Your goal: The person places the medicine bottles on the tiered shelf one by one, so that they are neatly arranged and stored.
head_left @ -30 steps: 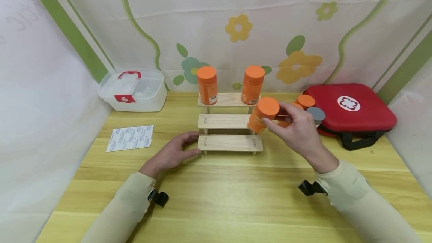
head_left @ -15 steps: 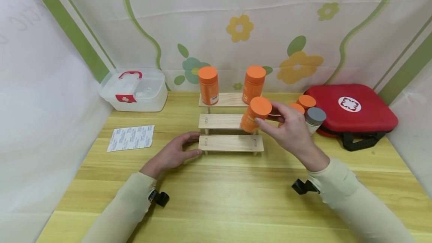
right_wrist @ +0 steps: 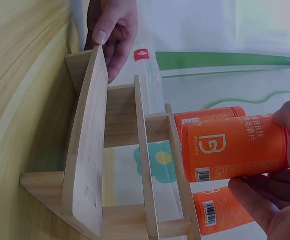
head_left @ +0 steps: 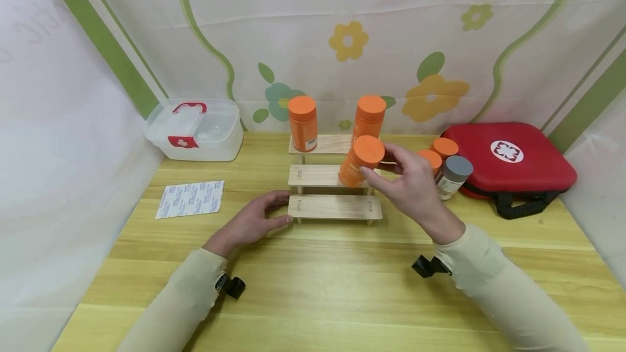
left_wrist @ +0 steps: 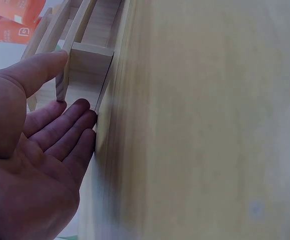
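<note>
My right hand [head_left: 411, 186] grips an orange supplement bottle [head_left: 353, 168] near its cap, thumb on the near side and fingers behind. The bottle tilts and overlaps the right part of the middle tier in the head view; its label faces the right wrist camera. At the left end of the three-tier wooden rack [head_left: 327, 207], my left hand [head_left: 250, 220] holds the lowest board, thumb at the front corner and fingertips at the rear one. Two more orange bottles stand on the top tier, the left bottle [head_left: 303, 126] and the right bottle [head_left: 369, 115], which is partly hidden.
Two orange-capped bottles [head_left: 445, 147] and a grey-capped bottle [head_left: 452, 175] stand right of the rack, beside a red first-aid case [head_left: 528, 164]. A clear plastic medicine box [head_left: 222, 137] and a printed white packet [head_left: 191, 200] lie to the left. A patterned curtain [head_left: 293, 15] closes the back.
My right hand has carried the orange bottle leftward, from the rack's right end to over the middle tier. The grey-capped bottle shows more fully. My left hand stays at the rack.
</note>
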Motion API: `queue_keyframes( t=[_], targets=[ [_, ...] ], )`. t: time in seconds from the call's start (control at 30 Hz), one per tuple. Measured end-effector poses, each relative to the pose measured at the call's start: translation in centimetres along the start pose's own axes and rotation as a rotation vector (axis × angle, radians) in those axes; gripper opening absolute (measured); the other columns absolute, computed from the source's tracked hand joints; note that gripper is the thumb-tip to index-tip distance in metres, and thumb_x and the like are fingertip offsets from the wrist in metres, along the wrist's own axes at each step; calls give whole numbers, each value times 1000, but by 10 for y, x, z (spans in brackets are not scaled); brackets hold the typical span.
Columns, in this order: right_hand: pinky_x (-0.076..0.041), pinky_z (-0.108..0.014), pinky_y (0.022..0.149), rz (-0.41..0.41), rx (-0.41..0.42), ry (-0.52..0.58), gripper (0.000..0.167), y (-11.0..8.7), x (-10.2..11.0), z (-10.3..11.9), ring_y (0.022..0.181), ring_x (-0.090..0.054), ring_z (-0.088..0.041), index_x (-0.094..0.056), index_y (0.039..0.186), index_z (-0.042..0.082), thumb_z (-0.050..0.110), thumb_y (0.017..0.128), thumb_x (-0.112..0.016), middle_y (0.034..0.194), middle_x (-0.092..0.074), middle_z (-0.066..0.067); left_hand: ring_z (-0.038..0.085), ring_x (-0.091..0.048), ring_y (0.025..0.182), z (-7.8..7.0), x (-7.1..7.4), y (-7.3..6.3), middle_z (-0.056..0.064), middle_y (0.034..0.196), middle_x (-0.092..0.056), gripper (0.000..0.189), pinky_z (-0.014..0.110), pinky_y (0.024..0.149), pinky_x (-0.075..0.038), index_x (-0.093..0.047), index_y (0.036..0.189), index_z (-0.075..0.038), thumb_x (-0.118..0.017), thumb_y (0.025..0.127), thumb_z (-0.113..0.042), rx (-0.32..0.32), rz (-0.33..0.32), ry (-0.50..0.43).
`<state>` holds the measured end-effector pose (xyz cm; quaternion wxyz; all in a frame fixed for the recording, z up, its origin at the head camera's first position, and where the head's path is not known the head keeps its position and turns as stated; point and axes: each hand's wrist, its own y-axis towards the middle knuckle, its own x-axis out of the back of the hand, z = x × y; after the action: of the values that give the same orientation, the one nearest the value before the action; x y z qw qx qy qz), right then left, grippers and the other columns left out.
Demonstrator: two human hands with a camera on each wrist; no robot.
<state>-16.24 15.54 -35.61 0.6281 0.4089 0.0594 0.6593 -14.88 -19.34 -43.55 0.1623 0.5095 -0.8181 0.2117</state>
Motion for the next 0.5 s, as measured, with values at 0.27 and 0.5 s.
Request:
queue_keyframes(
  t=[0.27, 0.5],
  targets=[
    [-62, -16, 91, 1, -4, 47, 48, 6, -10, 2, 104, -79, -33, -71, 131, -5, 1, 86, -88, 117, -79, -19, 35, -50, 153, 0, 0, 0, 10, 162, -55, 67, 56, 131, -36, -49, 161, -13, -77, 102, -29, -1, 2, -1],
    [-65, -28, 92, 9, -8, 94, 49, 11, -20, 3, 108, -79, -33, -70, 131, -5, 2, 86, -88, 118, -79, -19, 35, -50, 153, 1, 0, 1, 10, 163, -55, 67, 56, 131, -36, -49, 161, -13, -77, 102, -30, -6, 5, 1]
  ],
)
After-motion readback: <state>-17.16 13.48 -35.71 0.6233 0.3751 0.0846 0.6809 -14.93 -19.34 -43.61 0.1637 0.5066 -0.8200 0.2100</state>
